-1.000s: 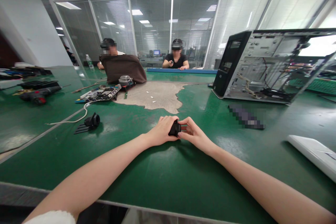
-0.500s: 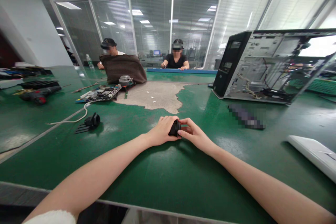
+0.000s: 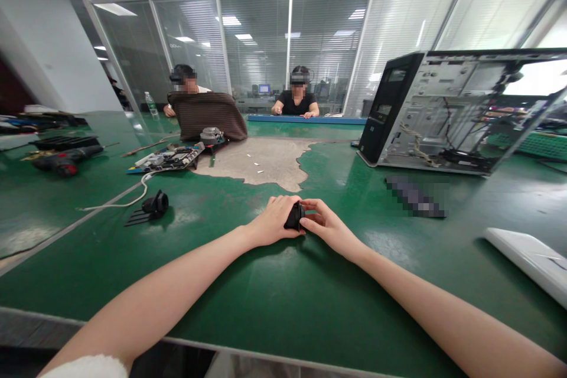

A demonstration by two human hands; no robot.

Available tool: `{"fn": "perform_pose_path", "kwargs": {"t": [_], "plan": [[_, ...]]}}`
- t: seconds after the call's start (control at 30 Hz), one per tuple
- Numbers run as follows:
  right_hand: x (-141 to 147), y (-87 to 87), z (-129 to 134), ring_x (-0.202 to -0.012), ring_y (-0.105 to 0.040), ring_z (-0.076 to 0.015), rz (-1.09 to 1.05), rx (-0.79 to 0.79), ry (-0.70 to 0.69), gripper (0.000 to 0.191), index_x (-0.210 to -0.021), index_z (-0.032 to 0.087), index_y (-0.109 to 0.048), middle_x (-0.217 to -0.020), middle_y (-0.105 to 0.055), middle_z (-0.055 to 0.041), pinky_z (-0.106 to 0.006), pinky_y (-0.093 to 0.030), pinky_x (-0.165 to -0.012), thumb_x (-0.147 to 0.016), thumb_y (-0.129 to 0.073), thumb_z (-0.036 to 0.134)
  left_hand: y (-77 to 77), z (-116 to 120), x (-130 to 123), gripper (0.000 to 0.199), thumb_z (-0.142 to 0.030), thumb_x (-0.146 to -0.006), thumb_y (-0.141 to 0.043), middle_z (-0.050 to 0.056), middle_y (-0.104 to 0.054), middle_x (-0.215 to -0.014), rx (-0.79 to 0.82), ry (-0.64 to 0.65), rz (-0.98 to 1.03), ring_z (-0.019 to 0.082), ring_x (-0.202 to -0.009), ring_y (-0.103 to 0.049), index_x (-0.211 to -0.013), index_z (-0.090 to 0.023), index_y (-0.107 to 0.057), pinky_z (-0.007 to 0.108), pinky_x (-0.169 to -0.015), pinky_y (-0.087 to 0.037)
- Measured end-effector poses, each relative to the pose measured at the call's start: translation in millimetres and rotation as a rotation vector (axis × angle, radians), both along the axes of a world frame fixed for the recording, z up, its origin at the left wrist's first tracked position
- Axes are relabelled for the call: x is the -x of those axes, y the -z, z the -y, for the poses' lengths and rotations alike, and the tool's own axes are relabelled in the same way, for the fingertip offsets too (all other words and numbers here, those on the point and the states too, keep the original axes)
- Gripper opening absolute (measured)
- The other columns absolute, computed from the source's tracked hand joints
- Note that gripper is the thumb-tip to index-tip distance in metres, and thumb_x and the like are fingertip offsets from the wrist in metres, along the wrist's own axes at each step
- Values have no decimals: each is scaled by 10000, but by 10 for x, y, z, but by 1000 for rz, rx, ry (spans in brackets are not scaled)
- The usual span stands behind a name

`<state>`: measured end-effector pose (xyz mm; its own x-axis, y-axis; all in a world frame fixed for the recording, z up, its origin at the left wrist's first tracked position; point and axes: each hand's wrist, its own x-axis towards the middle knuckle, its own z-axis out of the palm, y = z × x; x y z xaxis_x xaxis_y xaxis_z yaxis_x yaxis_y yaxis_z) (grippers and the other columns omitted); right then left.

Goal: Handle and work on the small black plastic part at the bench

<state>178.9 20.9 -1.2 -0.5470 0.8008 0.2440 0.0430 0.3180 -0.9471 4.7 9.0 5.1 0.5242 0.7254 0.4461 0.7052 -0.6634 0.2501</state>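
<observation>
A small black plastic part is held between both hands, just above or on the green table; its exact kind does not show. My left hand wraps round its left side, with the thumb underneath on the near side. From the right, my right hand grips the part's edge between thumb and fingers. The hands cover much of it. Off to the left lies another black plastic piece with a round end and thin prongs.
An opened computer case stands at the right, near a blurred dark object and a white device. Left are a circuit board, a cable and a power drill. Two people sit across the table, one behind a brown cloth-covered object.
</observation>
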Motion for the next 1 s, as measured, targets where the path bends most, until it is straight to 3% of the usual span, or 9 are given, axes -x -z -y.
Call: {"fn": "perform_pose_path", "kwargs": {"t": [0.17, 0.3, 0.6, 0.8, 1.0], "plan": [[-12, -20, 15, -910, -534, -160, -53, 9, -81, 261, -926, 220, -440, -961, -506, -20, -316, -467, -753, -724, -595, 274, 0, 3, 3, 538, -399, -700, -600, 67, -502, -1037, 3, -2, 3, 226, -931, -468, -1112, -188, -324, 354, -809, -319], [-14, -35, 29, -844, -544, -139, -56, -6, -42, 191, -880, 213, -446, -898, -495, -2, -301, -460, -734, -748, -568, 279, 10, -4, -3, 569, -423, -693, -602, 73, -501, -1040, -8, -9, 0, 230, -933, -465, -1122, -182, -316, 356, -808, -320], [-2, -13, 3, -916, -536, -163, -13, 19, -8, 306, -1015, 221, -426, -1032, -490, -48, -340, -460, -783, -750, -554, 305, -22, 10, -5, 543, -415, -699, -598, 66, -507, -1030, 12, -1, 1, 229, -929, -471, -1115, -193, -329, 359, -809, -324], [-16, -20, 22, -909, -539, -151, -72, 14, -106, 263, -907, 221, -419, -930, -510, -8, -310, -462, -767, -720, -602, 256, -10, 3, 4, 543, -386, -693, -608, 72, -505, -1039, 9, -8, -4, 232, -928, -469, -1113, -187, -326, 360, -805, -324], [-2, -37, 35, -854, -544, -136, -45, -14, -49, 217, -908, 216, -431, -922, -489, -7, -306, -467, -749, -750, -564, 283, -3, 0, -4, 558, -426, -696, -593, 75, -503, -1044, 9, -9, 7, 233, -934, -468, -1122, -189, -322, 360, -812, -317]]}}
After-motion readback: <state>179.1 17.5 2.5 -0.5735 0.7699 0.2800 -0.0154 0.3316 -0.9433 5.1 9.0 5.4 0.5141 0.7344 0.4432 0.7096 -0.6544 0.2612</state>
